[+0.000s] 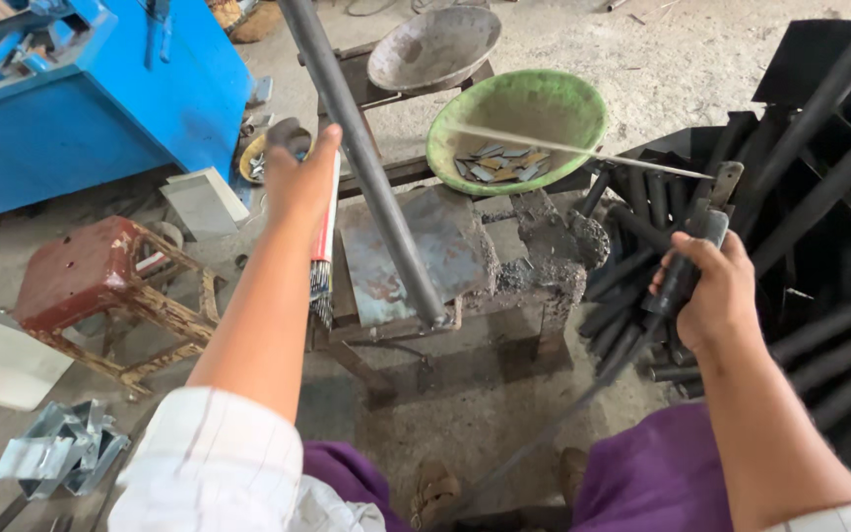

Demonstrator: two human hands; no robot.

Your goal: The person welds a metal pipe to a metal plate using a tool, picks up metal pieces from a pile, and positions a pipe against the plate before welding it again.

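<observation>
My left hand (pixel 297 177) grips a bundle of thin welding rods (pixel 323 258) with a red band, their grey ends hanging down beside a small metal work stand (pixel 416 256). A long grey steel tube (pixel 361 158) leans with its lower end resting on the stand's plate. My right hand (pixel 711 286) holds a dark electrode holder (pixel 687 261) with a cable trailing down toward my feet. A thin rod (pixel 583 150) clamped in the holder reaches left across a green bowl (pixel 519 123).
The green bowl holds several small flat metal pieces. A grey metal bowl (pixel 435 44) sits behind it. Dark steel tubes (pixel 819 256) pile at the right. A rusty red stool (pixel 100 286) and bent metal brackets (pixel 56 458) are at the left, near a blue machine (pixel 81 108).
</observation>
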